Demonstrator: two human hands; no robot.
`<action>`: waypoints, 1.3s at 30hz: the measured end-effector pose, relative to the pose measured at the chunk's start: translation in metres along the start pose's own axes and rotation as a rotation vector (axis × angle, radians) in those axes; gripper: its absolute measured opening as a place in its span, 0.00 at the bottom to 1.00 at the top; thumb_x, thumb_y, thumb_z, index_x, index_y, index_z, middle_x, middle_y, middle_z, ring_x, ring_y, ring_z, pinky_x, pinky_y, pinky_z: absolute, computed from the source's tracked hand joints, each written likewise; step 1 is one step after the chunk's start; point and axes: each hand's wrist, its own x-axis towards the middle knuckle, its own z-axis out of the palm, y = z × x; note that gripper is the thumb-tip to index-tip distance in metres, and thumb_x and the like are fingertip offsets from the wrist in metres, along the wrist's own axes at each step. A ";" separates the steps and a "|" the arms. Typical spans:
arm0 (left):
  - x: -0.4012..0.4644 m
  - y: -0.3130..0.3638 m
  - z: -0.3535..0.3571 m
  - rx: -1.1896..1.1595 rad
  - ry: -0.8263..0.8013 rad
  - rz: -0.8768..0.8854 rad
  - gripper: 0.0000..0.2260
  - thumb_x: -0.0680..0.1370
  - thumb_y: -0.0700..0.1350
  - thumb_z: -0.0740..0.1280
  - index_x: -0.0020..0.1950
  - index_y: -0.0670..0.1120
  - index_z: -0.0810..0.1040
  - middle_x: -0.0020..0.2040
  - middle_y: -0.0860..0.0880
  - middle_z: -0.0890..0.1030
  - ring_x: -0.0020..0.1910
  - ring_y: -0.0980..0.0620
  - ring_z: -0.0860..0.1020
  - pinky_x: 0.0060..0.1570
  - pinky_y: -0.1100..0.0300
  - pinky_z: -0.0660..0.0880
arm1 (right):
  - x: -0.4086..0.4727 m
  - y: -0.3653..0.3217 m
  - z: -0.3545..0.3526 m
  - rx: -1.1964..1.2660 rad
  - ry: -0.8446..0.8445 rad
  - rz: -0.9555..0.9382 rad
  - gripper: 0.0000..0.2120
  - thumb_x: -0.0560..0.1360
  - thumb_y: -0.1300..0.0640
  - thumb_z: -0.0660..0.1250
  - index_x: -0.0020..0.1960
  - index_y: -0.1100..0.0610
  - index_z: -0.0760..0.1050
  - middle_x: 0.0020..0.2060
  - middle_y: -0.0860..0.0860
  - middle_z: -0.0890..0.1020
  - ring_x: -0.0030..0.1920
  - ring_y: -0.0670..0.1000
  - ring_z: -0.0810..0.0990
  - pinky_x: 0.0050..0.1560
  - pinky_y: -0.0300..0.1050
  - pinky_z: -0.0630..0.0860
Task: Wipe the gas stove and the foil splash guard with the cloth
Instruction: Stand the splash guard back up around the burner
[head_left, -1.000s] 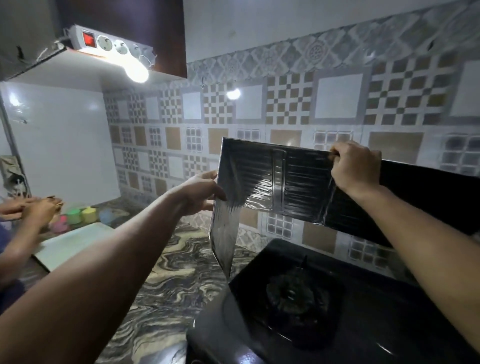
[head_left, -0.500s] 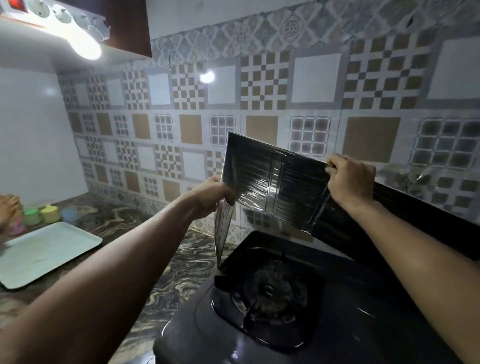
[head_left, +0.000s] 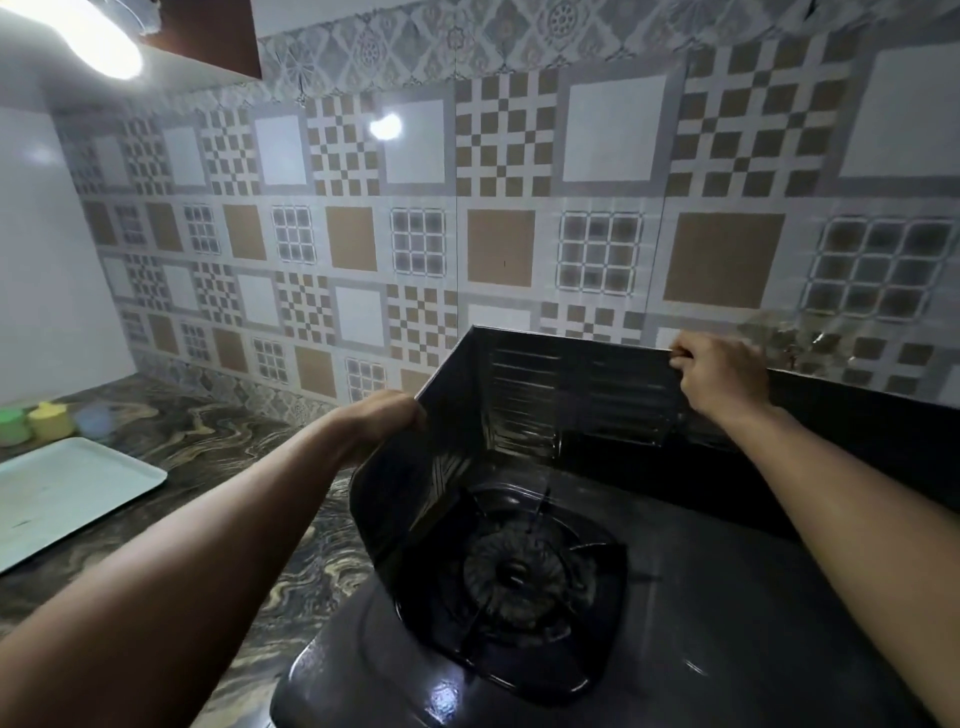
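Foil splash guard (head_left: 561, 400) upright around gas stove (head_left: 649, 597), left hand (head_left: 387, 421), right hand (head_left: 724, 374) gripping its top edge

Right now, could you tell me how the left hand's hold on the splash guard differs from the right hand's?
The left hand grips the splash guard at its side panel's top edge, lower and nearer; the right hand pinches the back panel's top edge, higher, by the tiled wall. Both hold its upper rim.

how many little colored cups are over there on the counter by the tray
3, in a row behind the tray at the far left: a green cup, a yellow cup and a blue cup. More may sit beyond the frame's edge.
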 end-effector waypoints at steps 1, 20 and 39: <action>0.002 -0.002 0.001 0.001 -0.010 -0.003 0.05 0.71 0.34 0.64 0.37 0.38 0.78 0.35 0.42 0.80 0.32 0.48 0.77 0.31 0.61 0.73 | -0.002 0.002 0.004 -0.004 -0.020 0.011 0.06 0.76 0.62 0.65 0.46 0.54 0.79 0.46 0.57 0.83 0.48 0.61 0.79 0.48 0.51 0.67; 0.004 -0.021 -0.009 -0.041 -0.113 -0.081 0.09 0.71 0.31 0.59 0.42 0.35 0.78 0.35 0.40 0.78 0.38 0.43 0.77 0.41 0.49 0.77 | -0.012 0.010 0.012 -0.147 -0.272 0.044 0.27 0.74 0.71 0.59 0.68 0.50 0.72 0.62 0.56 0.79 0.60 0.59 0.77 0.59 0.53 0.73; -0.017 -0.036 -0.013 0.024 -0.078 -0.055 0.11 0.74 0.49 0.72 0.51 0.43 0.82 0.53 0.45 0.83 0.55 0.41 0.78 0.45 0.44 0.81 | -0.028 0.005 -0.010 -0.045 -0.231 0.107 0.22 0.72 0.63 0.65 0.66 0.53 0.74 0.54 0.59 0.82 0.52 0.62 0.80 0.48 0.50 0.78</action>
